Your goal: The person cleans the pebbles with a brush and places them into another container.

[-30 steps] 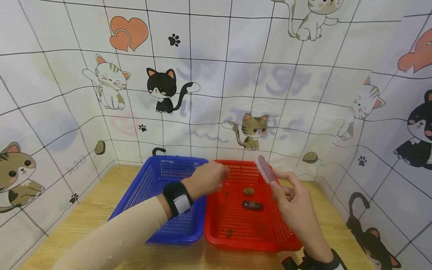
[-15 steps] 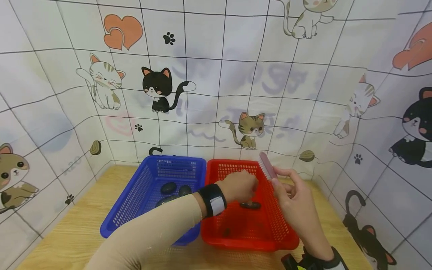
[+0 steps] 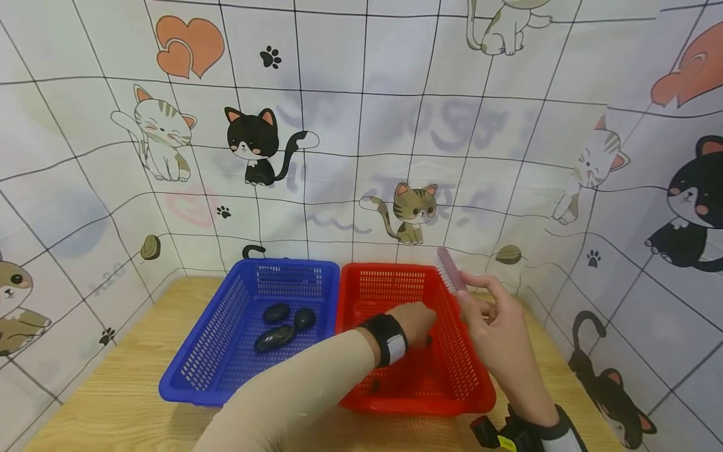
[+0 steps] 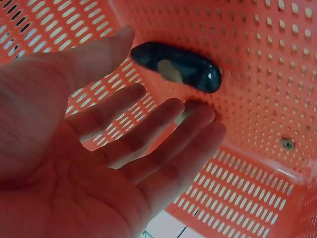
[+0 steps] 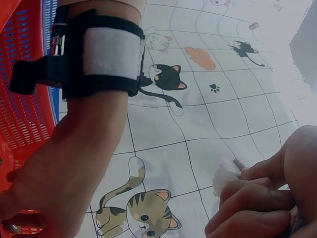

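Observation:
My left hand (image 3: pixel 415 323) reaches down into the red basket (image 3: pixel 418 407). In the left wrist view its fingers and thumb are spread apart, close to a long, dark, glossy stone (image 4: pixel 198 72) with a tan patch. Another stone (image 4: pixel 187 110) is mostly hidden behind the fingers. My right hand (image 3: pixel 499 333) pinches a small brush (image 3: pixel 450 269) with a mauve back and white bristles, held up over the red basket's right rim. In the blue basket (image 3: pixel 189 398) on the left lie three dark stones, a long one (image 3: pixel 274 339) and two rounder ones.
Both baskets stand side by side on a wooden table (image 3: pixel 107 402). A white sheet (image 3: pixel 339 125) printed with cats hangs behind and at the sides. A small brownish bit (image 4: pixel 287 143) lies on the red basket's floor.
My left hand has moved right from the edge between the baskets, and down over the long stone. The blue basket's stones have come into view. The right hand keeps holding the brush.

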A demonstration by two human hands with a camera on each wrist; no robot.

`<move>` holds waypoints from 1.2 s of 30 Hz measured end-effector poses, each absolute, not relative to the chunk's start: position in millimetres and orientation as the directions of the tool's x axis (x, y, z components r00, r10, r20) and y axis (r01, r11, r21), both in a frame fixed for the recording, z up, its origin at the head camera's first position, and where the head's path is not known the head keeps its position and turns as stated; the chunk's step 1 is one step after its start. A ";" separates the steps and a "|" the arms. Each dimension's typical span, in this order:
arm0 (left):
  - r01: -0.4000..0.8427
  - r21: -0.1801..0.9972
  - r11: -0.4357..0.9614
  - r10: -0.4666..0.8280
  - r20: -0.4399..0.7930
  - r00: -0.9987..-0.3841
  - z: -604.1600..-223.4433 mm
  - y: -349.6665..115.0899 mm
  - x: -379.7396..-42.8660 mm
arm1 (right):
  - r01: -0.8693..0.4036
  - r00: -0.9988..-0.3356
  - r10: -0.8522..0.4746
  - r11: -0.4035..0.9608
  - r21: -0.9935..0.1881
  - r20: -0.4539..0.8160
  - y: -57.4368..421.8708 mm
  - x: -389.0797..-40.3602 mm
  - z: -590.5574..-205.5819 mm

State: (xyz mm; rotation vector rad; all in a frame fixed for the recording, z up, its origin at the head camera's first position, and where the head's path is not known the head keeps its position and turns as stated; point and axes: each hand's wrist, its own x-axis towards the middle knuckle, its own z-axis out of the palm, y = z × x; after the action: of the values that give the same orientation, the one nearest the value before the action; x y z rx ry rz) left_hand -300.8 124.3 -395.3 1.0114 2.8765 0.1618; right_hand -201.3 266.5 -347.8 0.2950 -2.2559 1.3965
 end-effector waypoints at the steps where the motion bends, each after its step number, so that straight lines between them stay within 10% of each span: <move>1: 0.616 0.128 0.778 0.625 -0.050 -0.779 -396.9 125.1 -300.3 | -0.418 -0.865 0.061 0.460 -0.783 0.498 266.4 -201.2 -347.6; 15: 0.629 -0.292 0.721 0.671 0.062 -0.739 -426.0 140.8 -305.5 | -0.401 -0.869 0.079 0.467 -0.788 0.489 267.5 -201.3 -347.1; 36: 0.643 -0.387 0.661 0.690 -0.022 -0.723 -432.1 144.5 -306.1 | -0.406 -0.859 0.087 0.484 -0.775 0.504 269.9 -201.0 -346.2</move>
State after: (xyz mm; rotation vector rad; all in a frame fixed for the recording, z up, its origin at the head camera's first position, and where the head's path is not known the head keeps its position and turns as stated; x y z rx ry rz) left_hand -306.1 144.5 -432.1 1.1999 2.9777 -0.6132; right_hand -201.0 269.9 -346.2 0.2633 -2.2501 1.3590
